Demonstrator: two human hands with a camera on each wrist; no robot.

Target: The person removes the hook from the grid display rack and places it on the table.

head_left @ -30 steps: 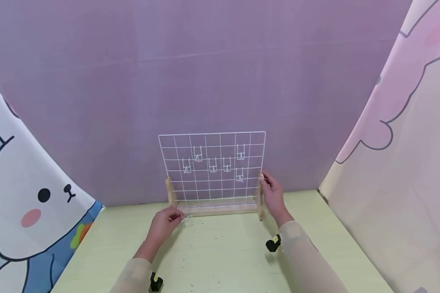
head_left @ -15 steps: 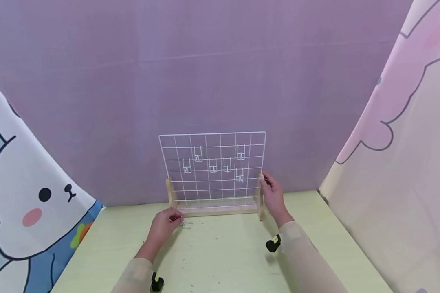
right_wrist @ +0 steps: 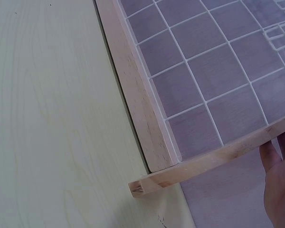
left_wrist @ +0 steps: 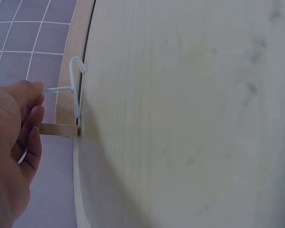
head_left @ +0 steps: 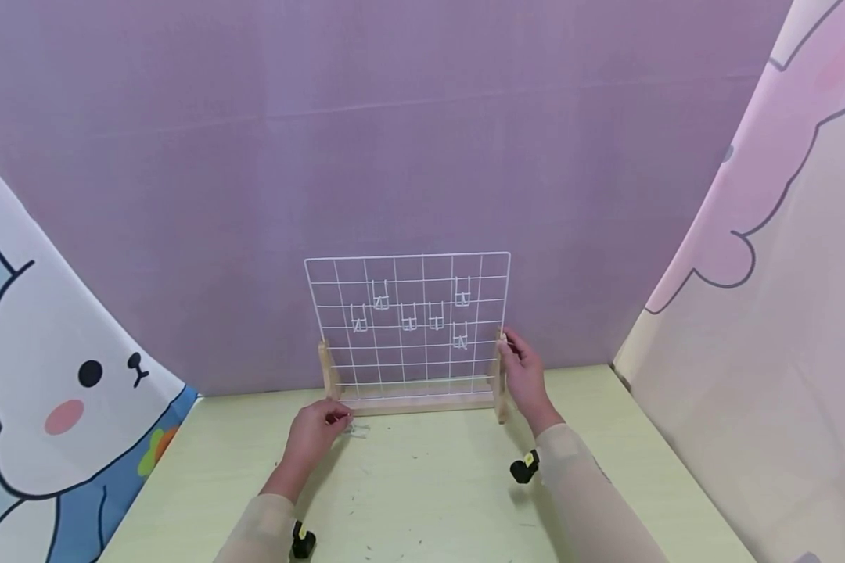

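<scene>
A white wire grid (head_left: 408, 256) stands upright in a wooden stand (head_left: 422, 404) at the back of the table, with several white wire hooks (head_left: 409, 322) hung on its upper half. My left hand (head_left: 313, 430) is low in front of the stand's left end and pinches another white wire hook (left_wrist: 75, 90) by its thin straight shank; the looped end points away from the fingers, close over the tabletop. At the other end, my right hand (head_left: 526, 379) holds the top of the right wooden upright (right_wrist: 209, 164), with fingers partly hidden behind it in the right wrist view.
The pale wood-grain table (head_left: 422, 477) extends in front of the stand, with small dark marks on it. A purple backdrop (head_left: 422, 141) rises right behind the grid. Printed cloth panels flank both sides, a cartoon-animal panel (head_left: 42, 336) on the left.
The hook in my left hand has tipped slightly downward toward the table. My right hand stays on the upright, and the hooks on the grid have not moved.
</scene>
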